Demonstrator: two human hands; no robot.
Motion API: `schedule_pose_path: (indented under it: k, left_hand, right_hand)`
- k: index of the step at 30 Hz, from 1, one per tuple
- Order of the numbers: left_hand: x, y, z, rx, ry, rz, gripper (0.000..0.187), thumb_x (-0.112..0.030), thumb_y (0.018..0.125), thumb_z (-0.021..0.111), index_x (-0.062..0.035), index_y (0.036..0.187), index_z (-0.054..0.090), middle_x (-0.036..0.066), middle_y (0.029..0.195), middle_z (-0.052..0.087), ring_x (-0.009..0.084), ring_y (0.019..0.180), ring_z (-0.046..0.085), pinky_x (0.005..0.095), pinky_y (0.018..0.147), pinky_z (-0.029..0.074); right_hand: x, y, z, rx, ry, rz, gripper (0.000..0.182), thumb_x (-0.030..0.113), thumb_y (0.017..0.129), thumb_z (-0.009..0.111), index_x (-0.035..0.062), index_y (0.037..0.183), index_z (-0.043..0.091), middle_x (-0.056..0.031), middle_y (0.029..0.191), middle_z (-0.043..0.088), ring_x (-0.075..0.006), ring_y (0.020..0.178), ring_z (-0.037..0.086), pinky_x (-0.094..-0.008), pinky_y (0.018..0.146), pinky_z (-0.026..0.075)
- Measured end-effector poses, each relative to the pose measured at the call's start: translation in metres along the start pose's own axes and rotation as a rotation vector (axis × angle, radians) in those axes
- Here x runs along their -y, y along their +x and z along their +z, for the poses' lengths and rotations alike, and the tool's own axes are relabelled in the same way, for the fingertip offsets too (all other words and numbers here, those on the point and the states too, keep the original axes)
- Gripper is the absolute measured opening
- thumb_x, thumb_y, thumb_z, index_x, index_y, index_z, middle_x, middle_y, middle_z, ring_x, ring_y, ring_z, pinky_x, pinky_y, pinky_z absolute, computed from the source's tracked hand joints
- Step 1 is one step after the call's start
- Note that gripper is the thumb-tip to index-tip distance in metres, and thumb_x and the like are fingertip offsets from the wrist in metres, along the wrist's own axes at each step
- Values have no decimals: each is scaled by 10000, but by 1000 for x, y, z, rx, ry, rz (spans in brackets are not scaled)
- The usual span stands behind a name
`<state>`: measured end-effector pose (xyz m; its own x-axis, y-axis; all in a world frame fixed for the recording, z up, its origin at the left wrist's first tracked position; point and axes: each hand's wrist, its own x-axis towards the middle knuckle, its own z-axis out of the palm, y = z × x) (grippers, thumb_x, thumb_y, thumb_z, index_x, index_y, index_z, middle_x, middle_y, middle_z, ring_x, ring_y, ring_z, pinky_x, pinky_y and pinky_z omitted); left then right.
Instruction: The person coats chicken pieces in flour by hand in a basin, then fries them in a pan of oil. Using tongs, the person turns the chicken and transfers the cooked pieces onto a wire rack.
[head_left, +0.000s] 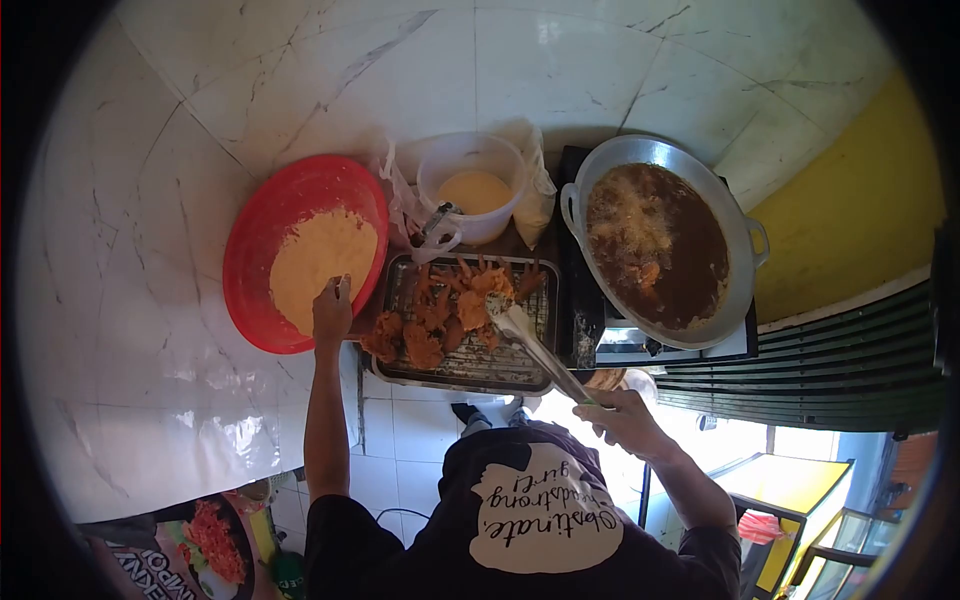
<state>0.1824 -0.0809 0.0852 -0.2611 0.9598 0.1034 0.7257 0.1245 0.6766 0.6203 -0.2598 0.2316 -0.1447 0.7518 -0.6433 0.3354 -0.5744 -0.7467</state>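
Observation:
My left hand (332, 312) is over the near edge of a red basin (245, 255) of pale flour (320, 265), its fingers drawn together; whatever they hold is too small to make out. Metal tongs (545, 358) are gripped in my right hand (618, 420), and their tips touch a fried piece (472, 308) on the rack tray (465, 383). Several more browned pieces (422, 345) lie on this tray. To the right, a large metal wok (742, 290) holds dark, bubbling oil (690, 260) with a piece frying in it.
Behind the tray stands a clear tub (430, 170) of pale batter, between a plastic bag (400, 200) and a bag of powder (536, 205). The wok sits on a black stove (742, 340) beside the tray. A tiled wall (400, 70) rises behind.

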Motion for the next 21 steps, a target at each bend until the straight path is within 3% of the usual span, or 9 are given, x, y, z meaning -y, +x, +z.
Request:
schedule_pose_path:
  k: [2,9,16,18,21]
  left_hand:
    - [-1,0,-1,-7,-6,1,385,-320,927,459,28,994,610,220,872,646,355,832,631,403,728,479]
    - [-4,-3,-2,-4,-40,-21,394,-330,917,466,20,1019,614,223,887,649,374,853,629,413,736,484]
    - [-2,-2,-1,-4,-35,9,394,-331,914,468,18,1024,614,225,894,648,376,860,627,413,743,483]
    - [-4,-2,-2,7,-53,-3,392,-326,914,468,18,1032,612,229,903,646,378,868,625,414,746,481]
    - [-2,-1,-1,-13,-19,13,391,-324,914,469,21,1034,610,231,904,645,377,867,625,414,743,480]
  right_hand:
    - [-21,17,14,77,19,32,429,374,827,638,75,1134,640,-25,782,604,-77,643,532,-216,497,419]
    - [-47,38,24,166,49,303,392,366,820,672,43,1042,667,-24,741,589,-73,611,537,-222,499,421]
    - [-28,37,30,165,-54,294,467,431,821,662,24,1050,657,-28,714,575,-93,551,546,-227,510,462]
    - [-22,43,33,243,-238,187,512,482,829,630,12,1031,657,-31,680,555,-104,545,560,-227,503,470]
    - [-9,51,36,302,-256,214,554,518,837,597,-8,999,656,-28,648,540,-106,552,569,-234,479,461]
